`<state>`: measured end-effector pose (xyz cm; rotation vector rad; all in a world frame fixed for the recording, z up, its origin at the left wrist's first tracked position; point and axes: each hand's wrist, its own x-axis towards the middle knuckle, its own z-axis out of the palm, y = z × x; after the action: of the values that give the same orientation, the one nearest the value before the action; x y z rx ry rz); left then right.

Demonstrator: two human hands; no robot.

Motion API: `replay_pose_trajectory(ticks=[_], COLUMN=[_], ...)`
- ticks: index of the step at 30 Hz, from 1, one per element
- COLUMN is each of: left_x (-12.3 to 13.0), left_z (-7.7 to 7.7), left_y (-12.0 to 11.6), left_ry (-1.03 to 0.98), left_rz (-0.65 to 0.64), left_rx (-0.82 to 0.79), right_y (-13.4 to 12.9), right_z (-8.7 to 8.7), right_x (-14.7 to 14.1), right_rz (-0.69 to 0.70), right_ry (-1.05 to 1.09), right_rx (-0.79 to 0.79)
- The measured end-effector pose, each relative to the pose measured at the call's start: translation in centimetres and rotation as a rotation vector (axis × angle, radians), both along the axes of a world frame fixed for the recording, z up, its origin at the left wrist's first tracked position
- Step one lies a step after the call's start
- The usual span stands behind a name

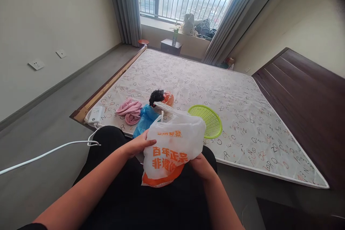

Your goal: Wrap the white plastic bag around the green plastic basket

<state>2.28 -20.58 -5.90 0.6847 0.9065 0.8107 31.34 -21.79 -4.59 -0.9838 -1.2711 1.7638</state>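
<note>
- Holding orange-lettered white bag above lap, just before near edge of mattress.
- Pinching left side of bag with left hand, thumb pressed across front, remaining fingers mostly behind.
- Touching lower right side with right hand; cannot tell how firmly, with fingers hidden behind plastic.
- Noting blue bag, pink cloth and black bag beyond, green basket to right.
- Could tear near left thumb if pulled sharply, judging by thin-looking plastic.
- Could slip onto lap if pinched too loosely on left.
- Could nudge basket or snag blue bag if swung wide.
</note>
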Motion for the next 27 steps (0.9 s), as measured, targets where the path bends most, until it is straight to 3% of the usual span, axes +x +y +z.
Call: replay_pose_trajectory(ticks=[2, 7, 9, 13, 19, 25, 27], left_x=[-0.2, -2.4, -3.0, -2.9, -1.8, -2.4, -2.6], left_z=[0.7, 2.0, 2.3, 3.0, 3.7, 3.0, 2.8], left_y=[0.2, 1.4, 1.8, 1.5, 0.5, -0.5, -0.6], left_ry=[-0.042, 0.002, 0.009, 0.013, 0.053, 0.059, 0.096], left_rz=[0.039, 0.487, 0.545, 0.548, 0.545, 0.311, 0.273], left_rx=[0.010, 0.037, 0.065, 0.115, 0.203, 0.260, 0.292], right_y=[0.5, 2.0, 2.3, 2.2, 2.2, 2.4, 2.0], right_z=[-0.7, -1.6, -1.6, -1.4, -0.8, -0.6, -0.6], right_x=[1.4, 4.7, 5.2, 4.9, 4.9, 4.9, 4.5], right_rz=[-0.032, -0.394, -0.436, -0.469, -0.666, -0.863, -0.851], right_ry=[-0.141, -0.364, -0.379, -0.396, -0.296, -0.240, -0.235], right_rx=[0.059, 0.120, 0.115, 0.107, 0.101, 0.286, 0.306])
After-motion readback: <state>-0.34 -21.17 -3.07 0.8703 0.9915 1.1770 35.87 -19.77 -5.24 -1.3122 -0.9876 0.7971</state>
